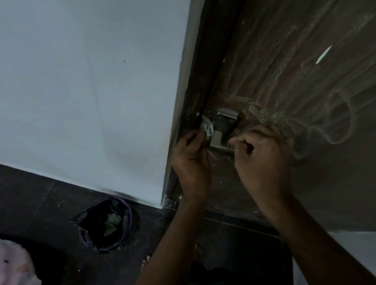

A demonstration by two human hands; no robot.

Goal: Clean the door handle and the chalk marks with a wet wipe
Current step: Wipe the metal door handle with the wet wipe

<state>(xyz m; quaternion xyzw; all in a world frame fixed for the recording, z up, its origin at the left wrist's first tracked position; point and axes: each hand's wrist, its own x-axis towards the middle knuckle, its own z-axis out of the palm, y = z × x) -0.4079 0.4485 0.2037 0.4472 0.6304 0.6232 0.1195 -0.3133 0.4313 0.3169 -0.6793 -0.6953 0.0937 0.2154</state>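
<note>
Wiping handle (224, 125) w/ wipe (207, 126)

No readable writing anywhere in the frame.
The chalk marks (317, 109) on the brown door (331, 170), right of centre, are only loops and smears; they form no letters or numbers.

**Hidden behind the hands**

The right hand (259, 150) covers the lower part of the door handle (224, 122), so its grip cannot be told. The left hand (191, 161) hides most of the wipe (208, 127). The chalk marks (324, 120) run off the right edge.
</note>
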